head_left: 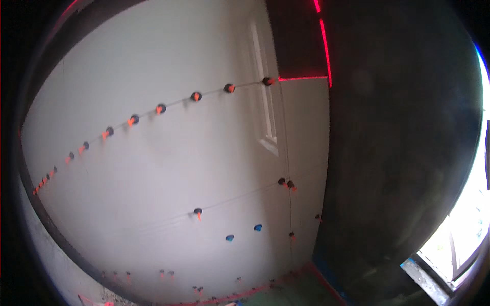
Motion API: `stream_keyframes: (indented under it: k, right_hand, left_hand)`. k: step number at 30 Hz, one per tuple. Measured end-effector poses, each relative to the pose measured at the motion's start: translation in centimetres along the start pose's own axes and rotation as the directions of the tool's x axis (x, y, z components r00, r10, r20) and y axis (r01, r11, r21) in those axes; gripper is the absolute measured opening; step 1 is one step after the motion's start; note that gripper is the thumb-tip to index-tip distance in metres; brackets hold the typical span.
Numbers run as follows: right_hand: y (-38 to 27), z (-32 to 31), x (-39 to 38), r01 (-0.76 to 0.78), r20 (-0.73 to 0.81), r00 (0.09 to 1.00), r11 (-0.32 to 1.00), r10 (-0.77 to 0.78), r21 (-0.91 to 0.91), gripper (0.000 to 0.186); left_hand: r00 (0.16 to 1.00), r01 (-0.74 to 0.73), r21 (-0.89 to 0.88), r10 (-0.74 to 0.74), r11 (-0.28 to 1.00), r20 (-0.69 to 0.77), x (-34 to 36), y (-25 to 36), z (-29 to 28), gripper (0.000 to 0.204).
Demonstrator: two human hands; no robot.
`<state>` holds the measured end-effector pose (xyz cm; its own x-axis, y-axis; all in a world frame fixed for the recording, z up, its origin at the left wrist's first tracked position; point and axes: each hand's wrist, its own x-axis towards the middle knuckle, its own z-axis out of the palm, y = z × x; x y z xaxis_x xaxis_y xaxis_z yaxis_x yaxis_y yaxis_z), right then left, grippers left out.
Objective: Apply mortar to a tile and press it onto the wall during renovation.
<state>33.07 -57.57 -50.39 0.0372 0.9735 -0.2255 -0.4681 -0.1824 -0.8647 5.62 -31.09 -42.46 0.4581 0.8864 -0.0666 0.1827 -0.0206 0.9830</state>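
Note:
Neither of my hands shows in view. Ahead stands a wall of large glossy pale tiles (153,163), with thin seams between them. Along the upper seam runs a row of tile levelling spacers (196,96), each a black round base with an orange grip. A few more sit on the lower seam, such as one black-and-orange spacer (198,211) near the middle. Two blue round pieces (258,227) are on the tile face below it. At the lower edge is a small pale and blue thing (235,303), too cut off to name.
Red laser lines (326,51) cross the dark untiled wall (393,127) at the right. Beyond it is a bright window opening (464,234) with a grey sill (426,280). A greenish floor (301,290) meets the tiles below, and a dark border strip (48,219) edges them at left.

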Motion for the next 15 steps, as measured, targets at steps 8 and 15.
stream_keyframes:
  k: [8, 15]
  right_hand:
    - [-2.7, -8.0, -5.6, -0.521, -0.287, 0.848, 0.602, 0.445, -0.606, 0.031]
    - [-2.7, -8.9, -1.1, -0.459, -0.298, 0.812, 0.235, 0.501, -0.857, 0.021]
  left_hand:
    - [0.719, 0.683, 0.199, -0.598, 0.703, -0.355, -11.5, -16.0, -9.4, 0.052]
    - [0.552, 0.741, 0.075, -0.543, 0.667, -0.633, -13.4, -18.8, -10.4, 0.041]
